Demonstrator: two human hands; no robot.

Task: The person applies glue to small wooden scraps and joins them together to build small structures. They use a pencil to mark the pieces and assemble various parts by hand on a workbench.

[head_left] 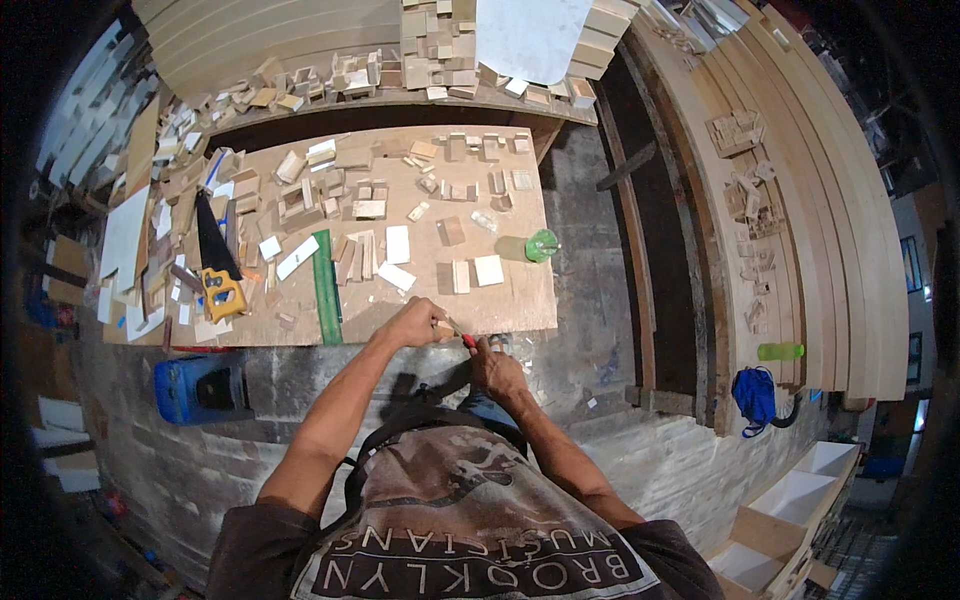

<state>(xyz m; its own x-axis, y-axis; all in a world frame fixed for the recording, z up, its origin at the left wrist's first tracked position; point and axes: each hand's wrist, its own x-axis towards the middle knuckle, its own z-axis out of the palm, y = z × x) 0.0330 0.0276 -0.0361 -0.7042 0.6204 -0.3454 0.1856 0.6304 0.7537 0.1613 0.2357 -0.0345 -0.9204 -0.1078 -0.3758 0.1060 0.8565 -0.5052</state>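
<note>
At the front edge of the wooden worktable (505, 300), my left hand (412, 323) is closed around a small wooden block (443, 329). My right hand (498, 370) grips a small hand tool with a red handle (468, 341). Its thin tip points up and left and meets or nearly meets the block; the tool's exact kind is too small to make out. Just beyond my hands lie a white rectangular piece (397, 277) and a pale square block (488, 270). Several narrow wooden strips (357, 258) stand near a green strip (327, 290).
A handsaw with a yellow handle (222, 294) lies at the left among many offcuts. A green bottle (542, 246) stands near the right edge. Below the table's left front is a blue stool (200, 388). Long boards (800, 200) are stacked on the right, beside a blue bag (753, 402).
</note>
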